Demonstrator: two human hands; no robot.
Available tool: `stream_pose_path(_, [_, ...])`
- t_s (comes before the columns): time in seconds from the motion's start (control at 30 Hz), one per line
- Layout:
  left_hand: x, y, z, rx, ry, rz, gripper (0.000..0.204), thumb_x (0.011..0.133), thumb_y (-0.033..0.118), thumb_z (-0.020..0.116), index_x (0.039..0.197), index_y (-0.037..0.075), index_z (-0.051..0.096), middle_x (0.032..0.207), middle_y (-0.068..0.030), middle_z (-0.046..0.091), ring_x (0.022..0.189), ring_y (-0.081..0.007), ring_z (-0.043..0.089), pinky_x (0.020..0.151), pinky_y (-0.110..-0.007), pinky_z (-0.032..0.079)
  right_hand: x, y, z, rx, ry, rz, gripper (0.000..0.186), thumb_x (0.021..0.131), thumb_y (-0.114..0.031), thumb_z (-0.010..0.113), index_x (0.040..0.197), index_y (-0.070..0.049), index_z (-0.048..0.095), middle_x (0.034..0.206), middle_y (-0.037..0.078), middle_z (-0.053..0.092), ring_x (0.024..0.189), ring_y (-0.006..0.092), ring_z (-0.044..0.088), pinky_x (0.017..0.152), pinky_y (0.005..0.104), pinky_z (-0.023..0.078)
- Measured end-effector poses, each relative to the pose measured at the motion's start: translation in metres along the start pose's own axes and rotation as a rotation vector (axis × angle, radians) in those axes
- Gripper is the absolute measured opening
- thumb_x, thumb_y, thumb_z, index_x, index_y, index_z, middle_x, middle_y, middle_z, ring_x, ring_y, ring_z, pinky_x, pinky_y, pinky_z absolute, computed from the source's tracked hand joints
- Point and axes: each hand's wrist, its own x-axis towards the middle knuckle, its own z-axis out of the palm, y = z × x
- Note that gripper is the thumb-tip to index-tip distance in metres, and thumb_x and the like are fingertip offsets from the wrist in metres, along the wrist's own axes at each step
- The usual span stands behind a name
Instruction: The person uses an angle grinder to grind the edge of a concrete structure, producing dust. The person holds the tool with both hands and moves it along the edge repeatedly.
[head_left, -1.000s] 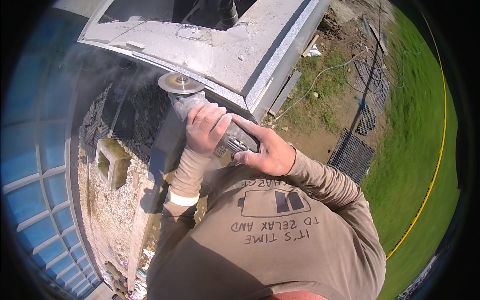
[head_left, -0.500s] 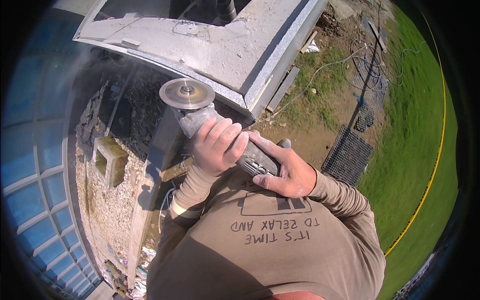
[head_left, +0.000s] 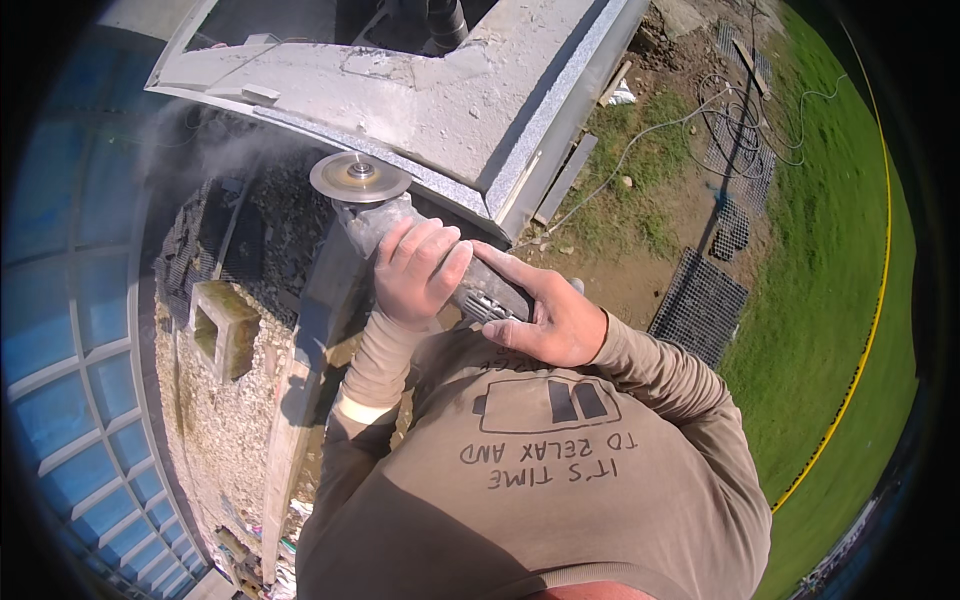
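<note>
Grinder (head_left: 440,265): body mostly hidden under left hand (head_left: 420,268) and right hand (head_left: 545,315); switch and rear end not visible. Disc (head_left: 360,178): far edge meets the slab (head_left: 450,110); contact line too fine to tell. Dust haze blurs slab's left underside. Slab's top cut off by frame edge. Cable (head_left: 650,140) on grass: ends too small to trace. Forearms' lower parts hidden behind shirt (head_left: 540,480).

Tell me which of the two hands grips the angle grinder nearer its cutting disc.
The left hand: it wraps the angle grinder just behind the disc, while the right hand holds the rear of the body.
</note>
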Motion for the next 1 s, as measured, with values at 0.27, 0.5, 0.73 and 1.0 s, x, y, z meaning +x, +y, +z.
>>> stream_pose_path(0.27, [-0.003,-0.016,0.007,-0.020,0.004,-0.014,0.035,0.088,0.017,0.070,0.122,0.016,0.062,0.116,-0.0055,0.069,0.110,-0.0277,0.068,0.104,-0.052,0.048,0.018,0.009,0.004,0.155,-0.007,0.016,0.089,0.083,-0.013,0.070,0.159,0.010,0.029,0.140,0.029,0.058,0.128,0.0278,0.060,0.109,0.0359,0.045])
stream_pose_path(0.5, [0.002,0.004,-0.001,-0.003,-0.001,0.004,0.033,0.088,0.016,0.070,0.120,0.017,0.061,0.115,-0.0044,0.068,0.110,-0.0265,0.068,0.104,-0.050,0.048,-0.005,0.003,0.001,0.013,-0.003,-0.007,0.089,0.086,-0.015,0.070,0.160,0.009,0.026,0.135,0.030,0.061,0.122,0.0293,0.064,0.105,0.0356,0.048])
stream_pose_path(0.73, [0.009,0.038,-0.016,-0.023,-0.049,0.008,0.031,0.088,0.017,0.071,0.118,0.018,0.063,0.114,-0.0041,0.068,0.109,-0.0260,0.067,0.103,-0.049,0.049,-0.041,-0.022,-0.005,0.055,-0.060,0.175,0.089,0.090,-0.018,0.072,0.162,0.006,0.025,0.142,0.027,0.056,0.133,0.0297,0.054,0.113,0.0367,0.038])
stream_pose_path(1.0, [0.009,0.027,-0.011,-0.013,-0.042,0.018,0.033,0.088,0.016,0.070,0.120,0.018,0.062,0.116,-0.0049,0.068,0.109,-0.0266,0.067,0.101,-0.049,0.050,-0.029,-0.012,-0.002,0.015,-0.014,0.055,0.088,0.088,-0.017,0.072,0.161,0.007,0.027,0.133,0.028,0.062,0.123,0.0294,0.063,0.106,0.0358,0.046])
